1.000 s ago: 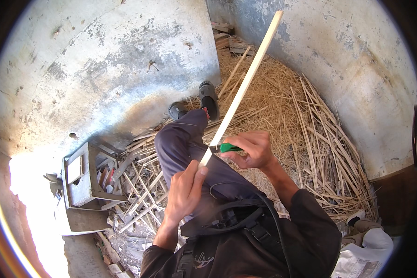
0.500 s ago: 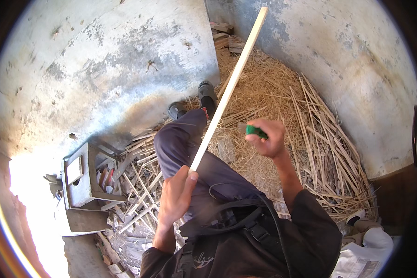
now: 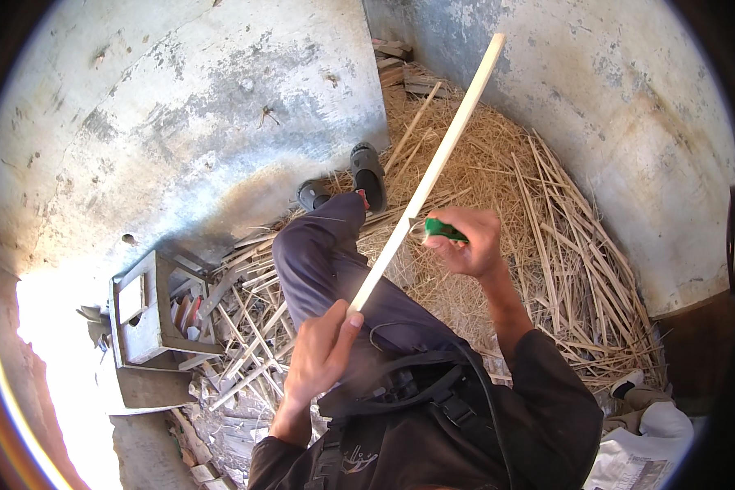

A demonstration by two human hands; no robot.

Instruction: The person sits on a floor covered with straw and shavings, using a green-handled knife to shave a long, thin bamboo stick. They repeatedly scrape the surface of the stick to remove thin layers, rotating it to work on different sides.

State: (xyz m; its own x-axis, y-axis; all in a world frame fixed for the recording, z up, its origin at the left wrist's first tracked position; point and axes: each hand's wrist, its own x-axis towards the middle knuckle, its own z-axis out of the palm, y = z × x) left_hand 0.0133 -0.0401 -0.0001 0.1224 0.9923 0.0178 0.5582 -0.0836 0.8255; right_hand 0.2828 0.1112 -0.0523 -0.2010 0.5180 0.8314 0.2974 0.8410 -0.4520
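My left hand [image 3: 322,349] is closed round the lower end of a long, pale wooden stick [image 3: 439,167], thumb laid along it. The stick slants up and away to the right, above my bent leg [image 3: 318,253]. In my closed right hand [image 3: 475,245] is a green-handled knife [image 3: 445,229], most of its handle hidden by my fingers. Its short blade points left and is at the stick's right edge, about midway along; whether it touches the wood I cannot tell.
Straw-like shavings [image 3: 441,135] cover the floor ahead, with many rough sticks [image 3: 563,245] heaped on the right. More sticks [image 3: 253,343] lie at left beside a wooden stool-like frame [image 3: 151,318]. Worn walls [image 3: 220,98] close in ahead and right. White cloth [image 3: 645,449] lies at lower right.
The stick and my left hand have shifted right and slightly nearer. My right hand has moved a little left, bringing the blade up to the stick from a small gap.
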